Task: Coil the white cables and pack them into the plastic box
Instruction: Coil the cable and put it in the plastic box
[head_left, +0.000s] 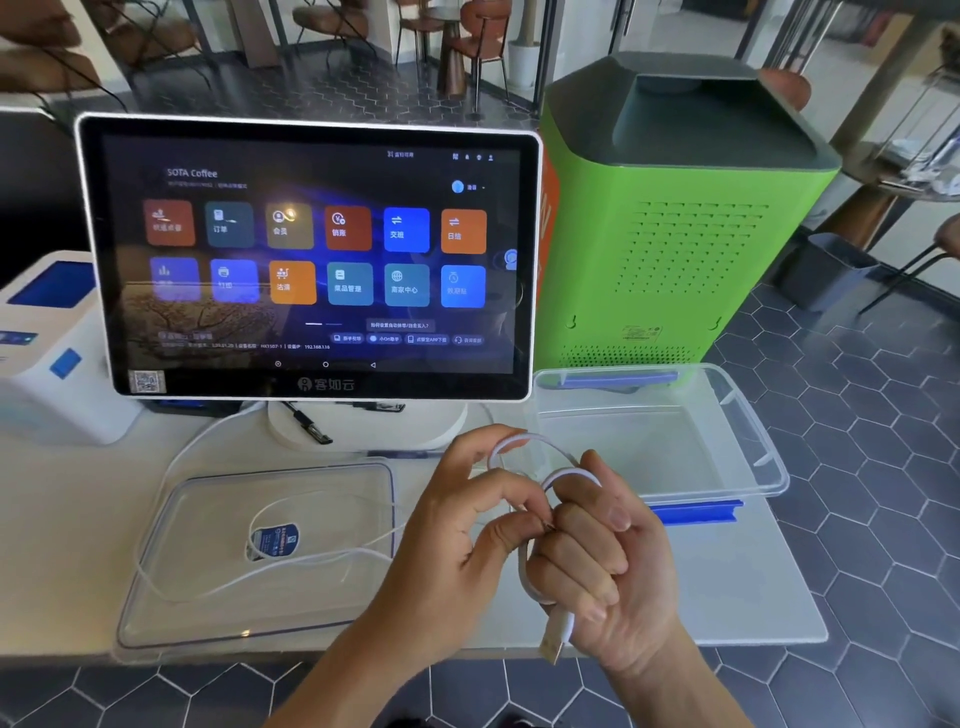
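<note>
Your right hand grips the white cable coil, fingers curled round it; your left hand pinches the loop. Keep loops even, then lower them into the plastic box.

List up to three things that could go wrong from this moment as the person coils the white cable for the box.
1. The loops sit loosely between the left hand and right hand; they may spring open.
2. The cable trails across the lid toward the screen's stand; pulling could snag it or drag the lid.
3. The USB plug dangles below the right hand and may catch on the table edge.
</note>
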